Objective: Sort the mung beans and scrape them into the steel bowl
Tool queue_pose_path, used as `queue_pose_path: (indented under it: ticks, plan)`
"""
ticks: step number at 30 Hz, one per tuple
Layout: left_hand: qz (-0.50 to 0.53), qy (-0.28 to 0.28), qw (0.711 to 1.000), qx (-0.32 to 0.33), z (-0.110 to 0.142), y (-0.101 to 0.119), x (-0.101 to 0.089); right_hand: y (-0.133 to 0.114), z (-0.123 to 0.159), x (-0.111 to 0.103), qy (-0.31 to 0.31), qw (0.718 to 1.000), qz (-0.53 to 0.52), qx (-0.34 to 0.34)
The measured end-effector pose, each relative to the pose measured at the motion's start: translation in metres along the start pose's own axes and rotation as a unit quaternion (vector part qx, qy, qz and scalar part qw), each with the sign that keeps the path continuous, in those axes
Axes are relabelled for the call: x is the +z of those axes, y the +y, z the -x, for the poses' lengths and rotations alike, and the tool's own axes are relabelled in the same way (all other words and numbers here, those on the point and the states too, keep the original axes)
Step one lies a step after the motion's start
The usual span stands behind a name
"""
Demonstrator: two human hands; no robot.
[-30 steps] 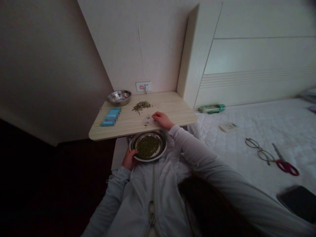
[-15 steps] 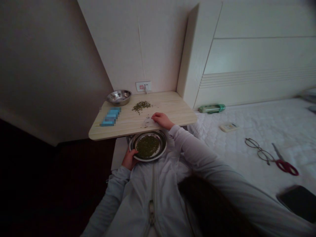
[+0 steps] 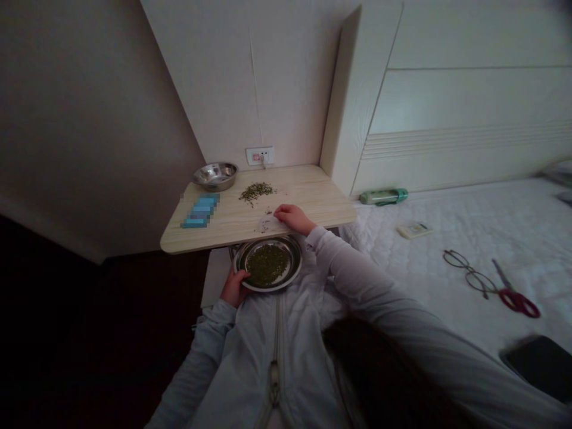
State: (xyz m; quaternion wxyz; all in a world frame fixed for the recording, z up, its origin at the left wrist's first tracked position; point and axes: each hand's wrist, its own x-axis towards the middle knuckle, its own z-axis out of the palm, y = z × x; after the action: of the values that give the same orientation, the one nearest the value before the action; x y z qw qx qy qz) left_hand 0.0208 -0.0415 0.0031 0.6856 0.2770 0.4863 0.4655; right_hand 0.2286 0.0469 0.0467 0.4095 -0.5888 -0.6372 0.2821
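My left hand (image 3: 234,287) grips the near left rim of a steel bowl (image 3: 295,275), thumb over the edge. Many small green bits (image 3: 268,264), like seeds or beans, cover much of its bottom. The bowl sits at my lap, just below the front edge of a pale wooden table (image 3: 313,185). Over the table's front part, my right hand (image 3: 292,217) has its fingers pinched together beside a thin whitish sheet (image 3: 268,224) with a few dark specks on it. What those fingertips hold, if anything, is too small to make out. Further back lies a loose pile of green bits (image 3: 256,192).
A second steel bowl (image 3: 215,176) stands at the table's back left, with a blurred blue item (image 3: 201,210) before it. On the white bed to the right lie a green bottle (image 3: 383,196), a small pale box (image 3: 414,229), glasses (image 3: 480,281), red-handled scissors (image 3: 518,301) and a dark object (image 3: 540,366).
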Motion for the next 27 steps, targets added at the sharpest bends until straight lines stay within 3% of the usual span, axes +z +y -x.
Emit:
queue_pose_path:
  ticks: [13,21,27]
  plan:
    - [-0.007,-0.009,1.000,0.007,-0.0012,0.0003,-0.0006,0.0028,-0.0016,0.0005,-0.001,0.999,-0.046,-0.008]
    - [-0.003,-0.017,1.000,0.023,-0.0016,-0.0004,-0.0014,0.0017,-0.0007,0.0009,-0.034,0.999,-0.037,-0.008]
    - [-0.017,-0.004,1.000,0.004,-0.0025,-0.0019,-0.0037,-0.0011,0.0016,0.0002,-0.037,0.998,-0.044,-0.006]
